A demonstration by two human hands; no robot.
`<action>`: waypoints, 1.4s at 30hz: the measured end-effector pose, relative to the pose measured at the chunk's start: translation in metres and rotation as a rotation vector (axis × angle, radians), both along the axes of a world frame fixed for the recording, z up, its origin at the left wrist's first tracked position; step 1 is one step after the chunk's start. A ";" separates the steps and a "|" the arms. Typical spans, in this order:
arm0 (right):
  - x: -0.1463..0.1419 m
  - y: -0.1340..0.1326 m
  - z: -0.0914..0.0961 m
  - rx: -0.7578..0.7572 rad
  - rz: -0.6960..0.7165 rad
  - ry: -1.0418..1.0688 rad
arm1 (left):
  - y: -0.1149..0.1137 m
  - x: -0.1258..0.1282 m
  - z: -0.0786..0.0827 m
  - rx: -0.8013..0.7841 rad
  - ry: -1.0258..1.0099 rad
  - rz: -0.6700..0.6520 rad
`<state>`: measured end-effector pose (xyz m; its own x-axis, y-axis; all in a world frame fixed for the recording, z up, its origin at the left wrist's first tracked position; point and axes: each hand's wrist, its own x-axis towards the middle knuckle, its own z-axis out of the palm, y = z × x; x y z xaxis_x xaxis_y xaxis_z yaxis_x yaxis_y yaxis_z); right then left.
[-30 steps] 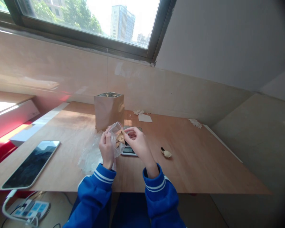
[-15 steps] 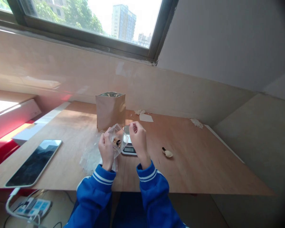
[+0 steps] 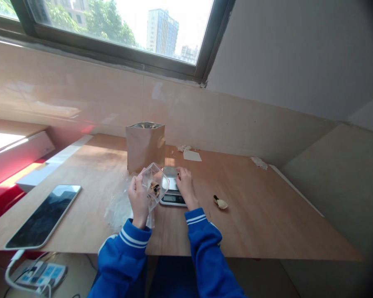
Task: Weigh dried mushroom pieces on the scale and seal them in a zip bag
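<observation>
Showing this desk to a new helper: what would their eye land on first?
The clear plastic box of brown pieces in the left hand catches the eye first, mid-table, beside the digital scale under the right hand. A tall kraft pouch stands behind them, and a phone lies to the left.

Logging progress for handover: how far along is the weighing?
Done: brown pieces already sit in the clear plastic tub. In hand: the left hand holds the tub; the right hand touches the digital scale. Left: the tub isn't on the scale yet; the kraft pouch stands open behind.
</observation>
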<state>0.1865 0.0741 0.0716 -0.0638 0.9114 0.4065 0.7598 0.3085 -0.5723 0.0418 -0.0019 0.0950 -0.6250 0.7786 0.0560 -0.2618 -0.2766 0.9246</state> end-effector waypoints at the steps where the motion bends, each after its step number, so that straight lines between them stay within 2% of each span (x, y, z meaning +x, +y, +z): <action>1: 0.001 -0.003 0.007 0.000 0.014 0.113 | 0.001 0.000 -0.001 0.001 -0.010 -0.005; 3: 0.001 -0.013 0.023 -0.034 0.065 0.403 | 0.003 0.001 -0.003 -0.017 -0.024 -0.012; 6: -0.002 -0.031 0.053 -0.216 0.225 0.865 | 0.004 0.004 -0.004 -0.051 -0.013 -0.006; 8: -0.007 -0.043 0.070 -0.328 0.328 0.996 | 0.004 0.007 -0.004 -0.060 0.002 0.001; 10: -0.013 -0.050 0.080 -0.359 0.376 0.935 | 0.002 0.010 -0.003 -0.060 -0.017 -0.024; 12: -0.021 -0.054 0.083 -0.317 0.348 0.767 | -0.002 0.014 -0.002 -0.047 -0.062 -0.072; 17: -0.047 -0.053 0.073 -0.158 0.216 0.429 | -0.012 0.022 0.004 0.020 -0.072 -0.180; 19: -0.053 -0.052 0.070 -0.149 0.247 0.346 | -0.016 0.024 0.005 0.037 -0.045 -0.194; 24: -0.048 -0.054 0.075 -0.261 0.406 0.240 | -0.021 0.026 0.005 0.033 -0.048 -0.194; 26: -0.039 -0.059 0.081 -0.274 0.488 0.250 | -0.023 0.025 0.005 0.024 -0.058 -0.182; 28: -0.029 -0.066 0.087 -0.234 0.513 0.306 | -0.024 0.023 0.008 0.019 -0.068 -0.165; 31: -0.011 -0.084 0.087 -0.100 0.378 0.406 | -0.025 0.020 0.015 0.009 -0.067 -0.091; 34: 0.000 -0.107 0.075 -0.132 0.256 0.428 | -0.025 0.019 0.025 -0.014 -0.093 -0.004; 37: -0.003 -0.126 0.057 -0.274 0.281 0.459 | -0.028 0.024 0.034 -0.050 -0.129 0.019; 42: -0.023 -0.130 0.046 -0.270 0.119 0.713 | -0.042 0.035 0.033 -0.028 -0.060 -0.084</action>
<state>0.1637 -0.0562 0.1176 0.0264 0.9883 0.1502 0.1492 0.1447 -0.9782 0.0768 -0.0439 0.1280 -0.5589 0.8292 -0.0020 -0.3383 -0.2258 0.9136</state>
